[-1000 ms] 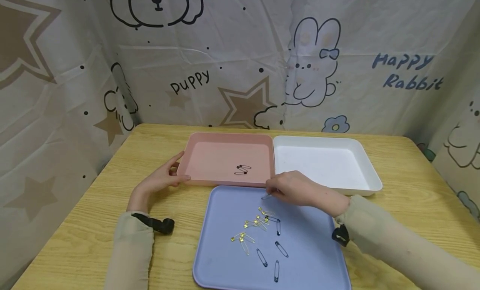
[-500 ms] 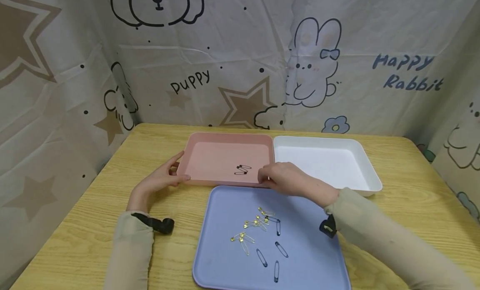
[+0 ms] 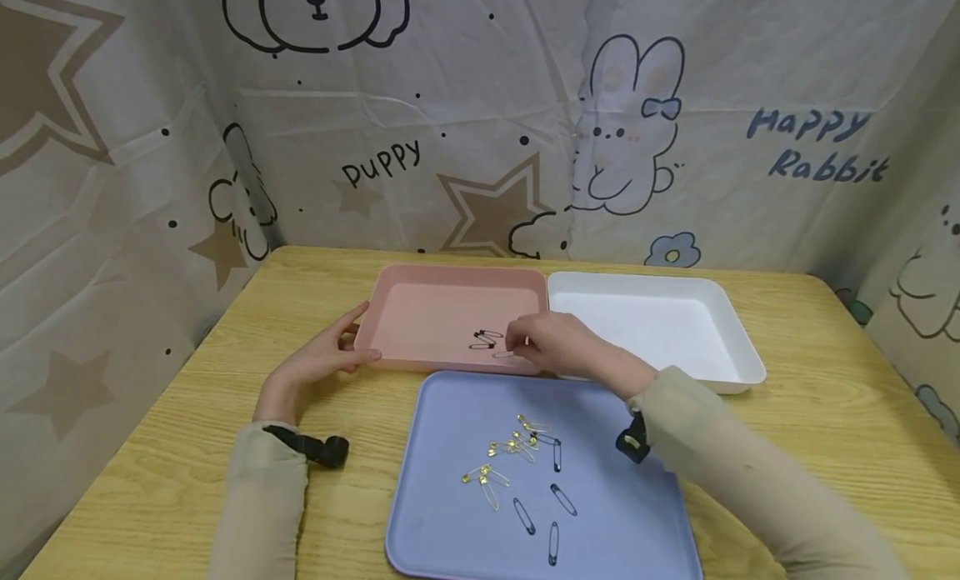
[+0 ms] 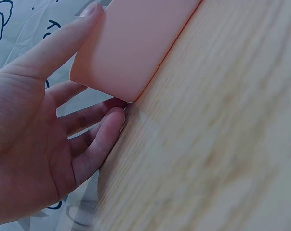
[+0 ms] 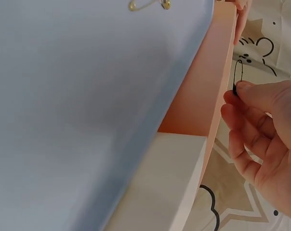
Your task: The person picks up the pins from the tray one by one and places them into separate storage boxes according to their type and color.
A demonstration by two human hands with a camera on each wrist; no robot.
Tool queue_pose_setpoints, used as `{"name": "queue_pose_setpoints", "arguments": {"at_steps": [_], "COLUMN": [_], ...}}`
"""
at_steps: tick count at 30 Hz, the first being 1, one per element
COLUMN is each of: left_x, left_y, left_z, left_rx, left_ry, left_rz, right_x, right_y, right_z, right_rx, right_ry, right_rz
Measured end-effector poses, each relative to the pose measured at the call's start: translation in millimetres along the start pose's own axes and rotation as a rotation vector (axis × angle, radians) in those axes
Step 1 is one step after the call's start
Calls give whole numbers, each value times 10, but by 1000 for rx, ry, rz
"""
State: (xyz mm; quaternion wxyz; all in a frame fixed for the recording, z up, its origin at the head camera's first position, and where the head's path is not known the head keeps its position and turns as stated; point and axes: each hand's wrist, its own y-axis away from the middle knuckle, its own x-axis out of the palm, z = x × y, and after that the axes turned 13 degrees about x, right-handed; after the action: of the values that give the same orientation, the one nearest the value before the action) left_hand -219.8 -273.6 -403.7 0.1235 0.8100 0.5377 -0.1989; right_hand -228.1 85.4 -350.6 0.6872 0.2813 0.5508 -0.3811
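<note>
Toward the far edge of the wooden table (image 3: 345,522) lies a shallow pink rectangular plastic tray (image 3: 431,313), the left hand (image 3: 322,355) clasping its near-left corner; over its near-right corner the right hand (image 3: 558,342) pinches a slim black metal safety pin (image 5: 234,79), probably light, stiff, slippery, best held by its capped end.

Passable leftward from the right grip (image 3: 558,340) only above the black safety pins (image 3: 486,340) near its fingertips; roomier beyond, over the bare pink tray (image 3: 427,313) to its far wall. Barred low rightward by the adjoining white tray (image 3: 637,322). Blocked right of the left grip (image 3: 324,353) by the pink tray's side; unobstructed leftward over the surface (image 3: 292,301).
</note>
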Motion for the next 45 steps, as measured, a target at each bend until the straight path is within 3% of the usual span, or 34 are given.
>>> {"name": "queue_pose_setpoints", "arguments": {"at_steps": [12, 33, 45], "left_x": [-3, 1, -1], "left_y": [-1, -10, -5], "left_z": [26, 32, 21], "left_rx": [-6, 10, -7], "left_ry": [-11, 5, 13], "left_rz": [-2, 7, -4], "right_x": [171, 375, 425], "right_y": [-202, -399, -458], "right_z": [-17, -27, -12], "right_rx": [29, 69, 104], "right_ry": [-82, -2, -10], "right_rz": [14, 1, 3]}}
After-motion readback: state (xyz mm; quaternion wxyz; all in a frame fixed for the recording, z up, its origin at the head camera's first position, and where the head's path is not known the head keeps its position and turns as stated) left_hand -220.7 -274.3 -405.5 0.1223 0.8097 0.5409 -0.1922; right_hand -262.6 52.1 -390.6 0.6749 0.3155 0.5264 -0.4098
